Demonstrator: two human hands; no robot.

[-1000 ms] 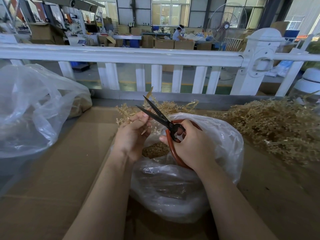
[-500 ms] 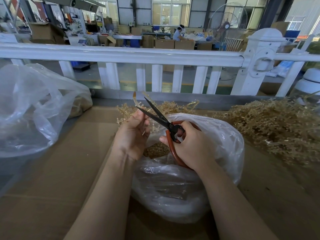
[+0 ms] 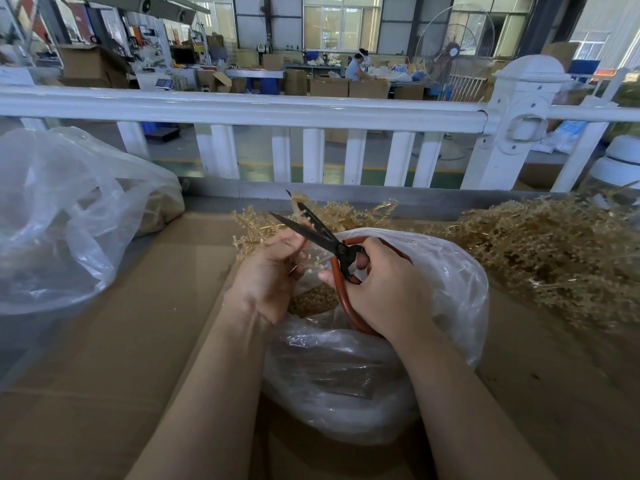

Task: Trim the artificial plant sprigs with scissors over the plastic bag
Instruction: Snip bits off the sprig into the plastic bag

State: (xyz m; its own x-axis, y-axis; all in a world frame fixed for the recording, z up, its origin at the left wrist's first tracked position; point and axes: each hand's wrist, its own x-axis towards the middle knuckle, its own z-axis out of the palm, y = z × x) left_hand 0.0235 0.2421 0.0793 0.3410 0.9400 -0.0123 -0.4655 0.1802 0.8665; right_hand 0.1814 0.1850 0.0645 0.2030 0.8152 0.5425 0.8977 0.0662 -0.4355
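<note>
My right hand (image 3: 384, 289) grips the red-handled scissors (image 3: 322, 237) above the clear plastic bag (image 3: 450, 289). The dark blades are spread apart and point up and to the left. My left hand (image 3: 270, 275) pinches a thin tan sprig (image 3: 299, 206) whose stem passes between the blades. Cut tan bits (image 3: 313, 299) lie inside the bag's mouth, just under both hands. The sprig's lower end is hidden by my fingers.
A big heap of tan sprigs (image 3: 554, 258) covers the right of the cardboard-topped table (image 3: 138, 341). A few loose sprigs (image 3: 349, 213) lie behind the bag. A second large clear bag (image 3: 69, 220) bulges at the left. A white railing (image 3: 277, 109) borders the far edge.
The sprig in my left hand has shifted slightly between the blades, which stay apart. Both hands remain over the bag.
</note>
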